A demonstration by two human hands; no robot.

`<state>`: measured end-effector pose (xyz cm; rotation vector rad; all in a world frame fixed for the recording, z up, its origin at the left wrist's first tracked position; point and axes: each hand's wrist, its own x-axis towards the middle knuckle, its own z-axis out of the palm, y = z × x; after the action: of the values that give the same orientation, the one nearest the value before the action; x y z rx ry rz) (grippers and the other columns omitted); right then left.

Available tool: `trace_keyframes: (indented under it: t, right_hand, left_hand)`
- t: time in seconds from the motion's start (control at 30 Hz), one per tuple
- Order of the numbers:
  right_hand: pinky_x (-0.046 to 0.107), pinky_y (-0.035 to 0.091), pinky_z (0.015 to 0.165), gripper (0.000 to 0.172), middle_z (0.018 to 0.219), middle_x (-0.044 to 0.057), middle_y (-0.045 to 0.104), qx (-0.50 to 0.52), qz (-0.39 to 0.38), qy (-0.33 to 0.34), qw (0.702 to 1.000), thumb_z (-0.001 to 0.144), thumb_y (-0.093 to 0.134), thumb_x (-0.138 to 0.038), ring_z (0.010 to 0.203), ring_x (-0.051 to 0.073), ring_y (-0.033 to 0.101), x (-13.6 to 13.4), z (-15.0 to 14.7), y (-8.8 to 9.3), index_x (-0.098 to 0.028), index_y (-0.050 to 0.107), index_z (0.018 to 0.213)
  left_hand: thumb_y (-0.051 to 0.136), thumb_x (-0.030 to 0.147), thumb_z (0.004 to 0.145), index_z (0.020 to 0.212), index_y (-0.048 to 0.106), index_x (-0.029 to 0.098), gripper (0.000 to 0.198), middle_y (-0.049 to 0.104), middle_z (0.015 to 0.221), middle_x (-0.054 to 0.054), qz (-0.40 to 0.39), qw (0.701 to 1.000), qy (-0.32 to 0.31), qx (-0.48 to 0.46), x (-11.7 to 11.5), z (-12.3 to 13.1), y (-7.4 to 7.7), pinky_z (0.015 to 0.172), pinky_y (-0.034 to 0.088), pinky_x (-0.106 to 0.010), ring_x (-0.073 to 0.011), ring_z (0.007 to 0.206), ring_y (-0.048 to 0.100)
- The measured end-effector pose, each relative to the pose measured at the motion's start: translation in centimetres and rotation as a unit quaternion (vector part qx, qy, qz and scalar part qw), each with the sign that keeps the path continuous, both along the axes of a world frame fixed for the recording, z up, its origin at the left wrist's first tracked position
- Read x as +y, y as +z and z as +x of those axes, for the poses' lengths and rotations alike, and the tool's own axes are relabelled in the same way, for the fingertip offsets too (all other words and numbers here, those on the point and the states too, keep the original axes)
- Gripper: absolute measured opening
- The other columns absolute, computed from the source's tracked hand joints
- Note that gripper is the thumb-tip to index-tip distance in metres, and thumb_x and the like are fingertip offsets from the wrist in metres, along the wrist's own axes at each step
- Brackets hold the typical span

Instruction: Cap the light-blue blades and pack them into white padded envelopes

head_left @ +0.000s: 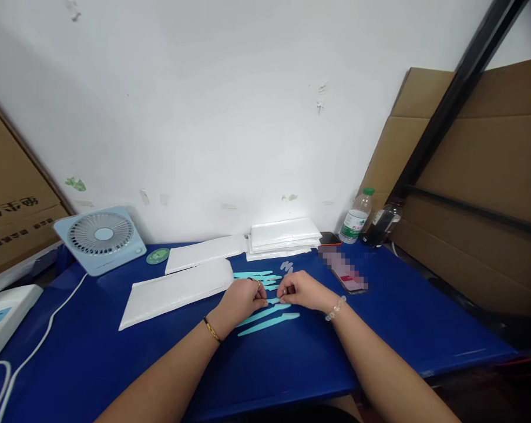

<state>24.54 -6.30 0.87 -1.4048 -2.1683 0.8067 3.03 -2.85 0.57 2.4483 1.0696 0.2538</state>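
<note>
My left hand [243,301] and my right hand [303,289] meet over the blue table, both with fingers pinched. Between their fingertips is a slim teal strip, apparently an eyebrow razor [273,301], its ends hidden by the fingers. Two more teal razors [269,324] with tapered handles lie just below, nearest me. Several others [252,274] are bunched behind my left hand, partly covered by it. A few small, pale translucent pieces [286,267] rest beyond my right hand; they look like blade covers.
White padded mailers lie flat [177,291] at left and in a stack [283,235] by the wall. A fan [102,238] stands far left. On the right are a blurred phone [351,276], another dark phone [330,238], a water bottle [356,217] and a dark bottle [382,225].
</note>
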Motion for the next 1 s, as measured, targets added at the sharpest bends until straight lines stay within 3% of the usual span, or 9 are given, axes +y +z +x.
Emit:
trace_keyframes:
  t: [0.17, 0.3, 0.47, 0.77, 1.0]
  right_hand:
    - [0.025, 0.045, 0.067, 0.01, 0.086, 0.003, 0.064, 0.013, 0.083, -0.065, 0.994, 0.077, 0.061, -0.02, 0.072, 0.014, 0.058, -0.2, 3.1, 1.4, -0.02, 0.071, 0.081]
    - [0.024, 0.043, 0.063, 0.02, 0.087, 0.002, 0.06, -0.045, 0.055, -0.049, 0.996, 0.071, 0.063, -0.012, 0.07, 0.013, 0.057, -0.1, 4.9, 1.2, -0.022, 0.071, 0.086]
    - [0.023, 0.041, 0.063, 0.011, 0.084, 0.002, 0.058, -0.112, 0.035, -0.014, 0.993, 0.068, 0.065, -0.01, 0.07, 0.013, 0.055, 0.0, 4.0, 0.7, -0.018, 0.068, 0.075]
    - [0.019, 0.038, 0.055, 0.016, 0.072, -0.001, 0.058, -0.077, 0.003, 0.0, 0.997, 0.066, 0.06, -0.009, 0.061, 0.01, 0.052, -0.4, 2.1, 0.5, -0.017, 0.061, 0.08]
    - [0.018, 0.036, 0.051, 0.021, 0.07, -0.002, 0.056, -0.07, -0.012, 0.01, 0.997, 0.06, 0.057, -0.005, 0.059, 0.009, 0.049, -0.5, 1.4, 0.5, -0.017, 0.061, 0.077]
  left_hand:
    - [0.063, 0.038, 0.077, 0.093, 0.065, 0.022, 0.023, 0.065, 0.094, -0.002, 0.084, 0.996, 0.015, -0.015, 0.5, -0.6, 0.1, 0.069, 0.04, -0.027, -0.0184, 0.083, 0.058]
    - [0.06, 0.033, 0.081, 0.096, 0.066, 0.023, 0.019, 0.064, 0.101, -0.004, 0.141, 0.99, 0.023, 0.013, 1.3, -1.0, 0.0, 0.076, 0.039, -0.03, -0.0216, 0.092, 0.057]
    - [0.055, 0.028, 0.084, 0.082, 0.067, 0.021, 0.014, 0.067, 0.084, -0.003, 0.156, 0.987, 0.006, 0.045, 1.4, -0.9, 0.1, 0.074, 0.036, -0.03, -0.0196, 0.085, 0.058]
    - [0.04, 0.025, 0.09, 0.069, 0.06, 0.016, 0.03, 0.063, 0.07, -0.005, 0.199, 0.975, -0.013, 0.102, 0.7, -0.5, 1.2, 0.062, 0.033, -0.028, -0.0165, 0.065, 0.057]
    - [0.044, 0.011, 0.078, 0.069, 0.058, 0.017, 0.018, 0.063, 0.071, -0.004, 0.182, 0.979, -0.009, 0.095, 0.7, -0.5, 1.3, 0.06, 0.033, -0.027, -0.0159, 0.065, 0.056]
